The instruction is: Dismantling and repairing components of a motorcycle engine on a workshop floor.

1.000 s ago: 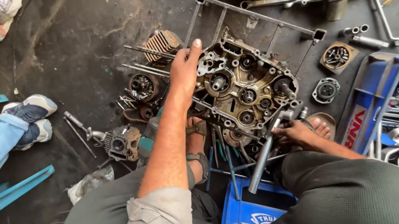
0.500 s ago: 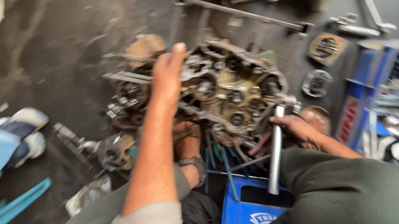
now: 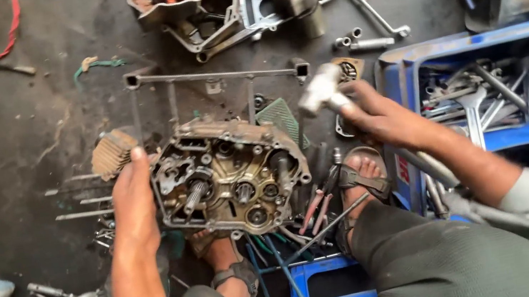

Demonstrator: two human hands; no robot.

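The engine case (image 3: 229,173) sat on the dark floor (image 3: 4,151) between the person's sandalled feet, open side up with its gears and shafts showing. The left hand (image 3: 132,201) lay flat against the case's left edge, fingers together and pressing it steady. Up and to the right of the case, the right hand (image 3: 382,117) was wrapped tight around a metal hammer (image 3: 321,90), beside the blue crate (image 3: 508,91) of spanners.

Greasy open engine crankcase (image 3: 229,173) on floor; metal hammer (image 3: 321,90) raised beside it
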